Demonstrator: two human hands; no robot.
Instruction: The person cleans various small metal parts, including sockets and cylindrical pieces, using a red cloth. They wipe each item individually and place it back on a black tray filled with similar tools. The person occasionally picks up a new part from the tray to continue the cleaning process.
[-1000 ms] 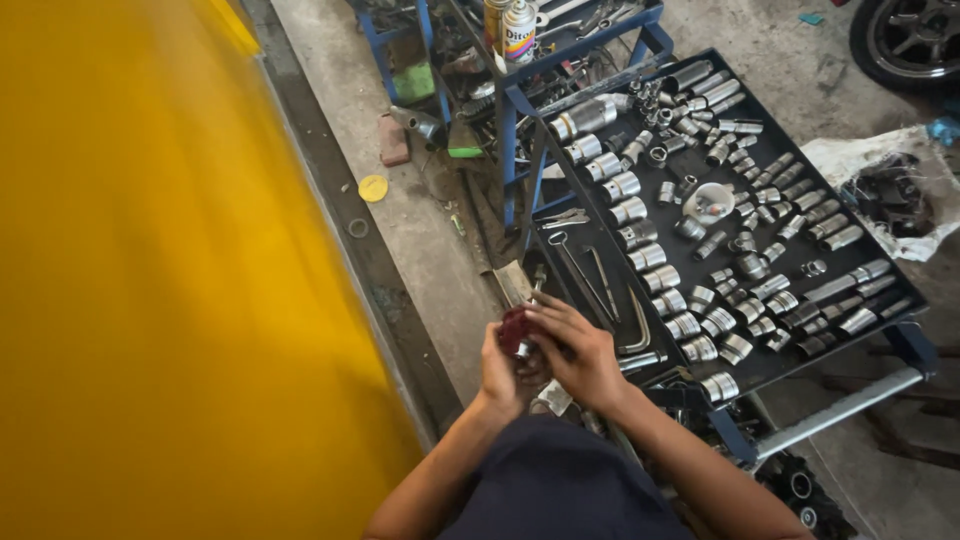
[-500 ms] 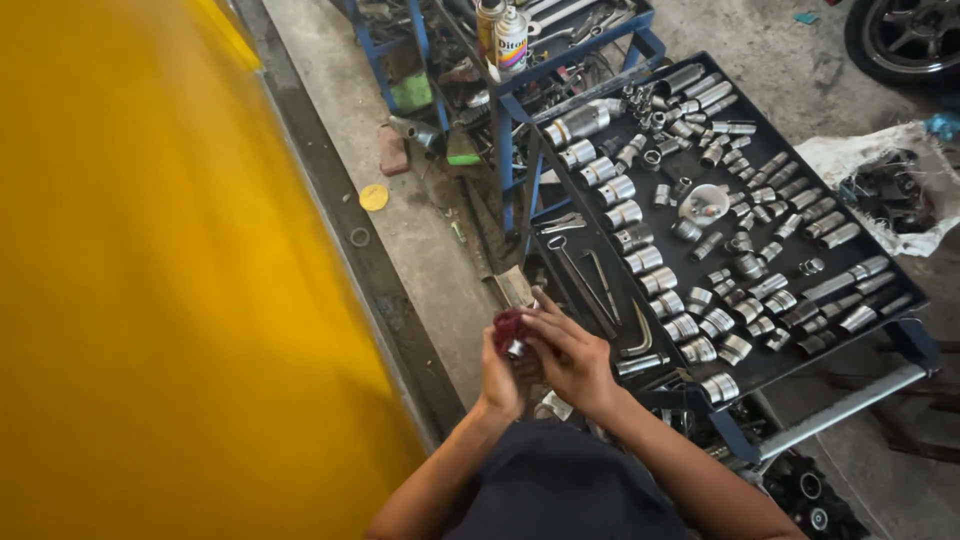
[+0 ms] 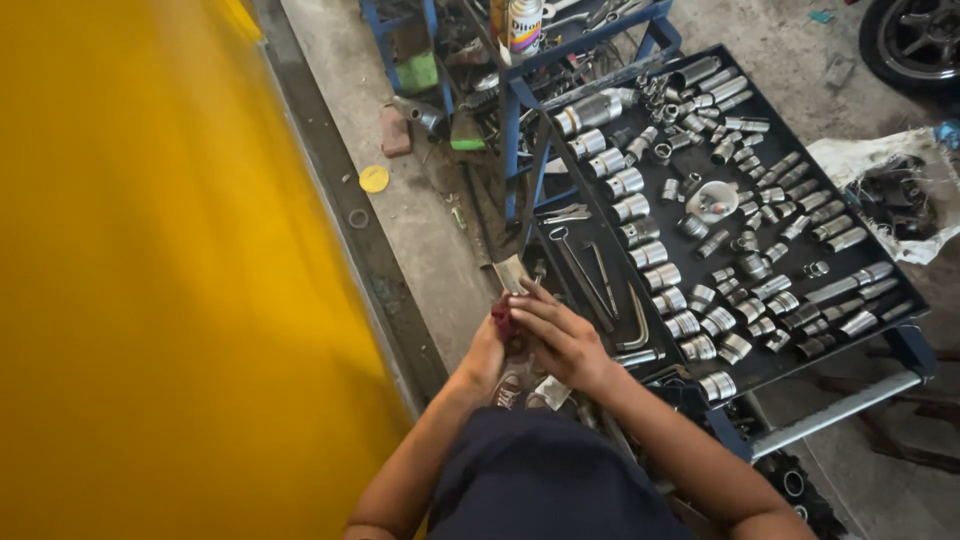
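Note:
My left hand (image 3: 487,352) and my right hand (image 3: 562,338) are pressed together just in front of my body, at the near left corner of a black tool tray (image 3: 905,300). Between them they grip a small dark red tool (image 3: 503,316) whose top pokes out above the left fingers. The right fingers curl over it from the right. What the lower part of the tool looks like is hidden by the hands. Rows of chrome sockets (image 3: 650,250) lie on the tray just beyond the right hand, with long hex keys and wrenches (image 3: 590,280) nearest to it.
A large yellow surface (image 3: 150,300) fills the left side. A blue metal rack (image 3: 520,90) with a spray can (image 3: 525,25) stands at the back. Concrete floor holds a yellow disc (image 3: 374,178), clutter, a white bag (image 3: 880,195) and a tyre (image 3: 915,40) at right.
The hands stay together on the dark red tool, with the fingers shifting slightly. The view has drifted a little; nothing on the tray has moved.

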